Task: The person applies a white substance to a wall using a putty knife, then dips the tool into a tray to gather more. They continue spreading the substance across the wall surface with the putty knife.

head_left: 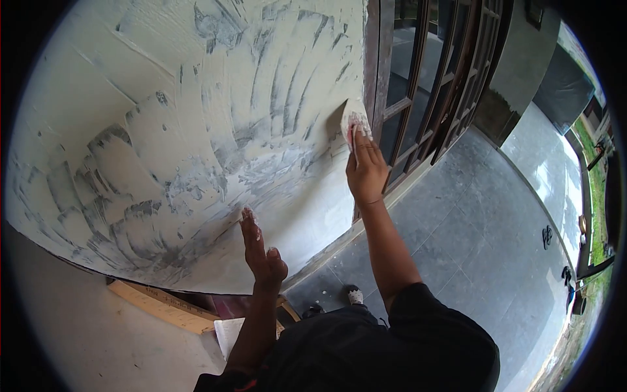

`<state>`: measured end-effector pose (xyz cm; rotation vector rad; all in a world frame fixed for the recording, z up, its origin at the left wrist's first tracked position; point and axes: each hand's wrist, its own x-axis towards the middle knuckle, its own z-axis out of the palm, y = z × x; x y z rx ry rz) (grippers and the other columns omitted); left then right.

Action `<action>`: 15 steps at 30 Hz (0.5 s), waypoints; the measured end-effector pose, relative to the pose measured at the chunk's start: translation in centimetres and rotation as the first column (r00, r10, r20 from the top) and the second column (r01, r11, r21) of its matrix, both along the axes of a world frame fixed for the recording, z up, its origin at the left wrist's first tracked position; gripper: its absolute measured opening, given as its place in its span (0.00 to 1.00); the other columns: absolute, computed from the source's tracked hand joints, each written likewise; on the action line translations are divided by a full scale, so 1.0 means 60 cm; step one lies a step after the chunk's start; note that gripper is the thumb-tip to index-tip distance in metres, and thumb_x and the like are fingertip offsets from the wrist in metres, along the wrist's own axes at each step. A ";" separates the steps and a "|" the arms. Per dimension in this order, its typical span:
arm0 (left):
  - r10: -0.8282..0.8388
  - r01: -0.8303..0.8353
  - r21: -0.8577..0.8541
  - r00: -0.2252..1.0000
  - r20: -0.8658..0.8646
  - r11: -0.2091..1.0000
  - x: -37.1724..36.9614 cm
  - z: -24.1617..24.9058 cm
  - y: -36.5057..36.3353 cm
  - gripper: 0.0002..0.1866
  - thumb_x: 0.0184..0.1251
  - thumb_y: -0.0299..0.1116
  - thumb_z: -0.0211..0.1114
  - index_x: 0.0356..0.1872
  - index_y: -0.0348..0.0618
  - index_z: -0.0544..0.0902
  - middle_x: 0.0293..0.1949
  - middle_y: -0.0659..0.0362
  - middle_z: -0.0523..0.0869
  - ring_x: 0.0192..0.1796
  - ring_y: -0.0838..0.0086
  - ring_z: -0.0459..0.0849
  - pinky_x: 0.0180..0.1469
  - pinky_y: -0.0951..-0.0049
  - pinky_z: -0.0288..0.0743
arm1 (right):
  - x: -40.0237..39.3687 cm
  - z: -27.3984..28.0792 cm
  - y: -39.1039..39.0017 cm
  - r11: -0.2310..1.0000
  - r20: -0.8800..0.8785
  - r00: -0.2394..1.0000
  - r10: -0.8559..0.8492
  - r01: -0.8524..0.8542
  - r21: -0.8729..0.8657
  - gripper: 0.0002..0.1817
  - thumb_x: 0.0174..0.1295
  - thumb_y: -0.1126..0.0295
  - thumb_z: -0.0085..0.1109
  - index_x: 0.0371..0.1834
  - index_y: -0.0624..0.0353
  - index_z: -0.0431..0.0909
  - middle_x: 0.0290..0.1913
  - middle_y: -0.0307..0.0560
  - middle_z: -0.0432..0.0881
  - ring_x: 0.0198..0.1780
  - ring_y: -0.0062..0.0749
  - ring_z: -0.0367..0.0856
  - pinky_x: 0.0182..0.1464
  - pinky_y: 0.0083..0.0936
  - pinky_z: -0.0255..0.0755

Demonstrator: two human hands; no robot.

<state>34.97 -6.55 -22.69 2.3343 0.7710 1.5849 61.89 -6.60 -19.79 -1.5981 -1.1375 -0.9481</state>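
My right hand (368, 168) grips a whitish putty scraper (351, 116) with fingers stretched along it, smeared with white and a little red. Its blade lies at the wall's right edge, beside the door frame. White putty is spread in uneven strokes over the grey wall (196, 98), with dark patches showing between them. Lower down, my left hand (260, 258) is held up close to the wall, fingers extended and thumb apart, nothing in it. White putty coats its fingertips.
A brown door with glass panes (398, 104) stands right of the wall. Grey floor tiles (450, 222) stretch below and to the right. A long cardboard box (163, 307) lies under the wall's lower edge, near a white sheet (228, 334). Slippers (546, 236) lie farther off.
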 end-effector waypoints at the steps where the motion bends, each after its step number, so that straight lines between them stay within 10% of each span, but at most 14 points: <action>1: 0.009 -0.009 -0.004 1.000 -0.002 1.000 0.006 -0.002 -0.002 0.37 0.79 0.55 0.35 0.69 0.27 0.62 0.70 0.35 0.65 0.74 0.42 0.63 0.75 0.47 0.52 | -0.029 -0.036 0.030 0.998 -0.015 0.999 0.039 -0.040 -0.054 0.24 0.53 0.78 0.63 0.57 0.64 0.79 0.48 0.54 0.86 0.48 0.47 0.85 0.48 0.33 0.82; 8: 0.090 -0.091 -0.024 0.995 -0.042 0.996 0.029 -0.021 -0.014 0.38 0.79 0.56 0.33 0.69 0.26 0.62 0.70 0.36 0.65 0.74 0.42 0.62 0.75 0.46 0.52 | -0.109 -0.127 -0.086 0.922 -0.263 0.921 0.287 -0.341 -0.186 0.22 0.53 0.76 0.66 0.54 0.60 0.83 0.43 0.52 0.88 0.43 0.42 0.87 0.45 0.30 0.82; 11: 0.127 -0.128 -0.051 0.991 -0.035 0.990 0.039 -0.030 -0.018 0.37 0.79 0.55 0.33 0.69 0.26 0.61 0.71 0.36 0.65 0.74 0.42 0.61 0.75 0.46 0.51 | -0.100 -0.096 -0.147 0.814 -0.824 0.487 0.291 -0.579 -0.054 0.16 0.58 0.80 0.57 0.50 0.64 0.84 0.35 0.50 0.87 0.37 0.27 0.87 0.42 0.28 0.81; 14: 0.167 -0.169 -0.079 0.986 -0.025 0.983 0.043 -0.045 -0.027 0.37 0.79 0.54 0.34 0.69 0.26 0.61 0.71 0.36 0.64 0.74 0.42 0.61 0.75 0.45 0.51 | -0.071 -0.082 -0.160 0.700 -0.908 -0.251 0.334 -0.579 0.418 0.19 0.57 0.82 0.51 0.53 0.73 0.78 0.42 0.52 0.86 0.39 0.30 0.87 0.37 0.26 0.84; 15: 0.164 -0.165 -0.058 0.986 -0.017 0.985 0.043 -0.048 -0.031 0.37 0.79 0.53 0.34 0.69 0.26 0.61 0.71 0.36 0.64 0.74 0.42 0.61 0.75 0.45 0.51 | -0.067 -0.076 -0.165 0.691 -0.914 -0.257 0.314 -0.599 0.406 0.19 0.57 0.82 0.51 0.53 0.73 0.78 0.42 0.52 0.86 0.39 0.30 0.87 0.37 0.26 0.84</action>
